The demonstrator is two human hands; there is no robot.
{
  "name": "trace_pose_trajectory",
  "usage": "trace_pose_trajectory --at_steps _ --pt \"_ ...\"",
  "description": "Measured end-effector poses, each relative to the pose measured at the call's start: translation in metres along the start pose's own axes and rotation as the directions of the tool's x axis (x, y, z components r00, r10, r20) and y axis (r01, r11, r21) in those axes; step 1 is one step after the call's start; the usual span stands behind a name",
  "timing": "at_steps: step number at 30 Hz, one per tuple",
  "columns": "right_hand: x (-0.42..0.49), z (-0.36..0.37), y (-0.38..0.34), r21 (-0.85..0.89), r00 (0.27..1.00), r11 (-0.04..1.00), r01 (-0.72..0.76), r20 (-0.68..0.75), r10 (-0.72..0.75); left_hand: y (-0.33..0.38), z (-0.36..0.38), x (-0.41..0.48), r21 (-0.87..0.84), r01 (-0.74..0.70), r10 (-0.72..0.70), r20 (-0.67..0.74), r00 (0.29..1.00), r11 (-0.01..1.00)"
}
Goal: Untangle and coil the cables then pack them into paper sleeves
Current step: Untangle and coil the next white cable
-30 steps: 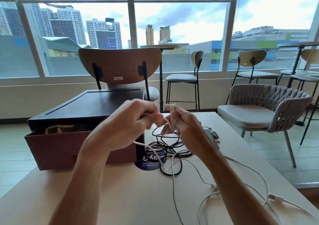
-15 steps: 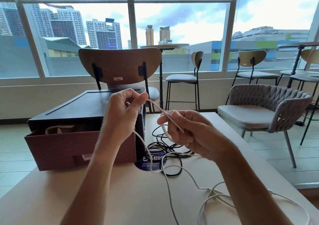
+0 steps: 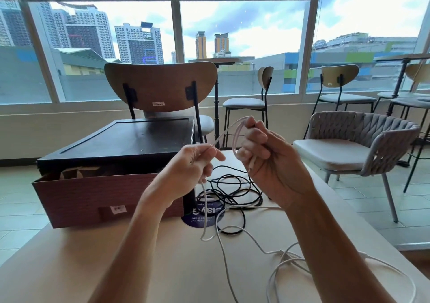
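Since a moment ago my left hand [image 3: 190, 165] has come down toward the centre of the frame and my right hand [image 3: 270, 163] has risen. The two now sit near each other just above the middle.

My left thumb and fingers [image 3: 215, 156] are pinched on the white cable [image 3: 238, 129], the other fingers loosely curled below. My right hand's fingers are curled tight around a gathered loop of the same cable, which stands up above my knuckles. A short stretch runs slanting between the two hands.

Below my left hand the white cable drops to the tabletop [image 3: 116, 267], bends back on itself at centre bottom, and trails in wide slack loops to the lower right corner.

A black cable [image 3: 232, 192] lies in a loose tangle on the tabletop under my hands, partly over a round blue sticker [image 3: 197, 220].

At left a brown box [image 3: 93, 200] stands on the tabletop with a black lid [image 3: 130, 144] resting on top. Brown paper shows in the gap between them, though I cannot tell what it is. A wooden chair back [image 3: 160, 86] rises behind the box.
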State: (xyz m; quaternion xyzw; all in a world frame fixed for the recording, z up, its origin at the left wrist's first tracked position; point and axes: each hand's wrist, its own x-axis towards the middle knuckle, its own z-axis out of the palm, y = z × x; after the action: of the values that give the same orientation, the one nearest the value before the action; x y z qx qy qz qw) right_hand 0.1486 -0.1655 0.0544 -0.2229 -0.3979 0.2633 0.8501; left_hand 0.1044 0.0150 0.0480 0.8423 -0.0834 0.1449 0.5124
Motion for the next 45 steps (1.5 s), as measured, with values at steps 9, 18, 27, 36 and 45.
trace_pose_trajectory --at_steps 9,18,27,36,45 --pt "-0.002 -0.017 -0.02 0.178 0.907 0.931 0.318 -0.345 -0.244 -0.021 -0.014 -0.009 0.216 0.221 -0.275 0.266 0.924 0.951" --pt "-0.002 -0.027 -0.003 -0.292 0.692 0.912 0.287 -0.596 -0.408 -0.015 -0.024 -0.003 -0.009 0.079 -0.079 -0.14 0.987 0.997" --pt "-0.009 -0.05 -0.022 -0.694 0.421 0.69 0.204 -0.574 -0.702 -0.026 -0.039 -0.01 0.003 0.21 -0.209 -0.068 0.976 0.978" --pt "-0.005 -0.029 0.005 -0.857 0.852 0.495 -0.145 -0.362 -0.378 0.013 -0.011 -0.008 -0.395 -0.174 0.055 -0.294 0.954 0.902" --pt "-0.004 -0.039 0.02 -0.912 0.938 0.252 -0.325 -0.344 -0.034 0.02 -0.017 -0.004 -0.379 -0.489 0.181 -0.614 0.768 0.786"
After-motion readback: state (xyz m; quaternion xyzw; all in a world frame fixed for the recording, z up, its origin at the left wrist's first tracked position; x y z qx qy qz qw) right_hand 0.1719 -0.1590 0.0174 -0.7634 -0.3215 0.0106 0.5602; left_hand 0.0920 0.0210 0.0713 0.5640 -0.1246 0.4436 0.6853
